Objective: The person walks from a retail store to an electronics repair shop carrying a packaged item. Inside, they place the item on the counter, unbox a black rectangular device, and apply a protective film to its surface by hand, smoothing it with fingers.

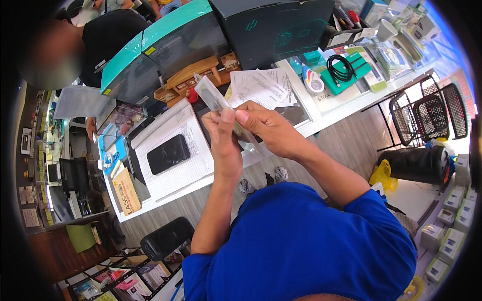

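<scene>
A thin, flat clear plastic package [211, 94] with a pale edge is held up above the counter's front edge, tilted. My left hand [223, 138] is closed on its near part, thumb on top. From the other side my right hand [268, 128] also grips it, with the thumb pressed close to the left thumb. What lies inside the package is too small to make out. Left of my hands an open ruled notebook [198, 163] lies on the counter, with a black smartphone [169, 154] on its page.
Printed papers [261, 88] lie behind my hands, beside a wooden stand [193, 75]. Large dark boxes [271, 35] line the counter's back. A coiled black cable [340, 67] rests on a green box at right. A co-worker [108, 40] stands at far left. Black chairs [429, 108] stand right.
</scene>
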Demonstrator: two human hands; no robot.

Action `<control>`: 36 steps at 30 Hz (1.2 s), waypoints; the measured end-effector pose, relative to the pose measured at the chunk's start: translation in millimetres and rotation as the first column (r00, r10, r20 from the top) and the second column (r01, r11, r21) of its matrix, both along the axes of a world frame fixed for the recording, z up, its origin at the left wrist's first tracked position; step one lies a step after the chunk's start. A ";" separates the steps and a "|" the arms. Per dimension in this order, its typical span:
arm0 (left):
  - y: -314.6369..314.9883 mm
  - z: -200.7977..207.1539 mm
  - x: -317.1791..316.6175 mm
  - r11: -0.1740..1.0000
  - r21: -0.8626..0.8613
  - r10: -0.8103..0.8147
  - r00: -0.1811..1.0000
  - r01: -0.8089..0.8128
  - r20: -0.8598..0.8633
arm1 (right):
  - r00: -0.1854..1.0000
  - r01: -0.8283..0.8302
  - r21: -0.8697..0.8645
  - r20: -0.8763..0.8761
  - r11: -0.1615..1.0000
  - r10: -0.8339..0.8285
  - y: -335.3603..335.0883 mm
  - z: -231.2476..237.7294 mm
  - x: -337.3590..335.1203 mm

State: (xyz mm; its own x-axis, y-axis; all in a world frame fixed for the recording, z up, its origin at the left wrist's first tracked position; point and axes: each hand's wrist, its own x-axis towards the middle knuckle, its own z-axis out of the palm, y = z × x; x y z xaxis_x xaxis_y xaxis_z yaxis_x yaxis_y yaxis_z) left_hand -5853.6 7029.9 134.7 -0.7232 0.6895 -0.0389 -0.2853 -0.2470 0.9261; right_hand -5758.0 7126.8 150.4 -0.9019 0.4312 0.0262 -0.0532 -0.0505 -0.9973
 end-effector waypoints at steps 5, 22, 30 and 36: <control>4.1 -2.2 -4.3 1.000 0.010 -0.008 0.997 0.007 0.075 | 1.000 -0.013 0.068 0.028 0.998 0.011 4.4 4.8 -6.4; -24.4 15.9 -19.0 0.976 0.171 -0.179 0.951 0.139 0.250 | 0.998 -0.035 0.208 -0.045 0.978 0.046 -20.5 5.4 -18.2; -24.3 -7.9 -26.4 0.994 0.094 -0.075 0.959 0.051 0.272 | 0.998 0.069 0.223 -0.022 0.972 -0.066 -22.2 5.7 -19.4; -23.6 0.8 -22.8 0.995 0.056 0.059 0.944 -0.082 0.325 | 0.975 0.224 0.386 -0.099 0.895 -0.201 -16.3 7.3 -7.2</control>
